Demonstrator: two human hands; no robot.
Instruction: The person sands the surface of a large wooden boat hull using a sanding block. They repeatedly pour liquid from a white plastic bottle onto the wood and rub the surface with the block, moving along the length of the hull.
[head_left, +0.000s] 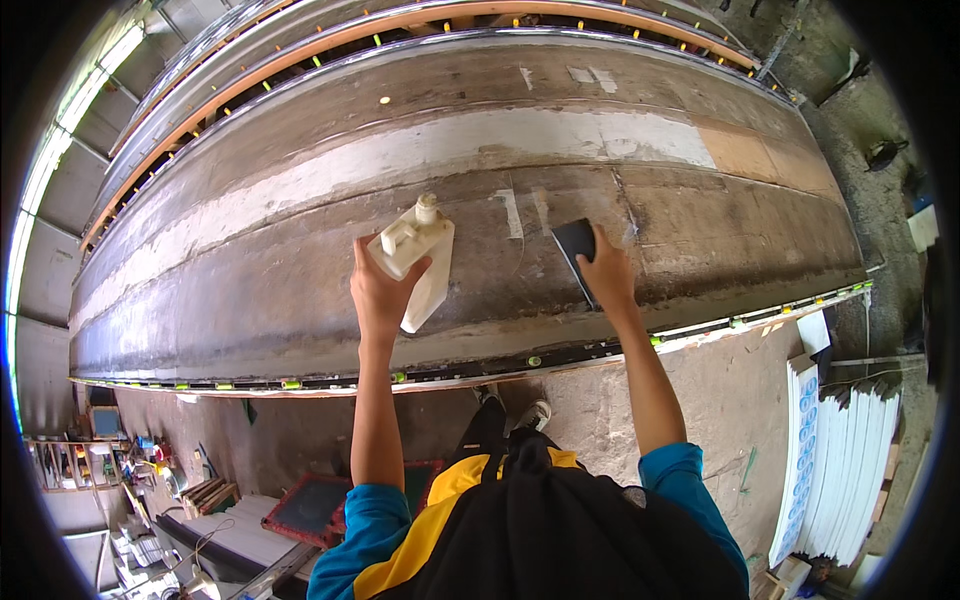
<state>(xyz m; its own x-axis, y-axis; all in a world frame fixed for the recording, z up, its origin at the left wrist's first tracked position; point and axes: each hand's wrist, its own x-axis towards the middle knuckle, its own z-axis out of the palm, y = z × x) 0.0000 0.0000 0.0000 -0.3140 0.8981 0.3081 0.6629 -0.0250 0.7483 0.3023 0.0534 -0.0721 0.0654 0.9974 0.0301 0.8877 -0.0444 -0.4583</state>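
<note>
A whitish plastic jug (432, 282) with a narrow neck is tilted above the long stained table (720, 220). My left hand (382, 290) is wrapped round the jug's side, thumb across its front. To the right, my right hand (607, 268) grips a flat dark block (574, 240) that looks like a squeegee or scraper. The block's long edge is at or just above the table surface; contact cannot be made out. Whether anything pours from the jug does not show.
Green and yellow clips (535, 361) line the table's near edge. Beyond the table runs an orange-brown rail (440, 18). Stacked white panels (840, 460) stand at the lower right, and red-framed screens (305, 508) lie behind on the left.
</note>
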